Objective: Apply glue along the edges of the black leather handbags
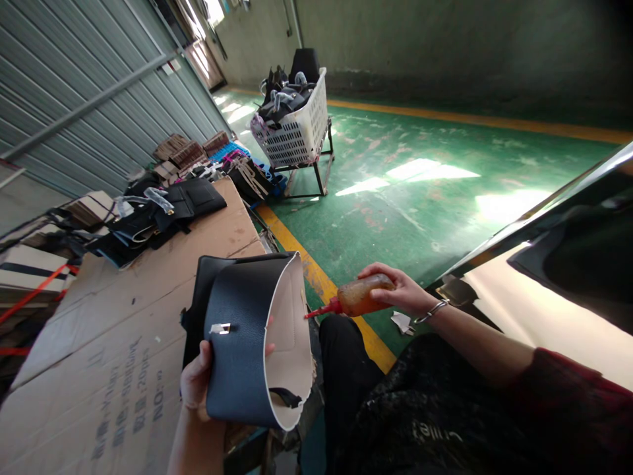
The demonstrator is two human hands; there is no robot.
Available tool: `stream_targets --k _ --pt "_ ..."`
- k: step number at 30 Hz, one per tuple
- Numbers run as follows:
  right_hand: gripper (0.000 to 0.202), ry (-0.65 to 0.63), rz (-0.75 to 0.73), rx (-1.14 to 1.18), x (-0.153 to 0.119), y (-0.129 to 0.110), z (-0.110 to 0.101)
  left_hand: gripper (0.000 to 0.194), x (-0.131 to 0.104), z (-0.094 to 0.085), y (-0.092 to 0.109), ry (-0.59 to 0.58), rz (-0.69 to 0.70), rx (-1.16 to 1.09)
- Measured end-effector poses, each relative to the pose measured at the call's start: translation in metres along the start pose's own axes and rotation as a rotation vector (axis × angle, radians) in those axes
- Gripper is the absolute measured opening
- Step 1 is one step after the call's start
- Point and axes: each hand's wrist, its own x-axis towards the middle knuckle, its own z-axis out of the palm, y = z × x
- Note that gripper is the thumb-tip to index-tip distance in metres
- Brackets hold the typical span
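My left hand (196,379) grips a dark handbag body (240,343) from its left side; the thumb lies on the outside and some fingertips show inside. The bag is tilted with its open edge toward the right, showing a pale lining. A small metal clasp (220,328) sits on its front. My right hand (395,290) is wrapped round a squeeze bottle (363,295) of amber liquid. Its red nozzle points left, with the tip at the bag's open right edge; whether it touches cannot be made out.
A cardboard-covered table (74,369) lies at the left, with black bag pieces (168,211) at its far end. Beyond it, a white plastic basket (297,135) full of black bags stands on a metal frame. A pale-topped surface (534,297) is at the right.
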Motion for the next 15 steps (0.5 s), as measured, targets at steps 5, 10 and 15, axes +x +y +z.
stream_targets --k 5,10,15 --pt "0.054 -0.032 -0.014 -0.058 -0.010 0.001 -0.001 0.086 0.000 -0.001 0.000 -0.011 -0.001 0.006" --pt "0.051 -0.052 -0.035 -0.064 -0.021 0.002 0.002 0.078 -0.001 -0.001 -0.002 -0.057 0.009 -0.041" --pt "0.051 -0.003 -0.055 -0.057 -0.028 0.001 0.002 0.074 0.000 0.000 -0.003 -0.082 0.017 -0.070"
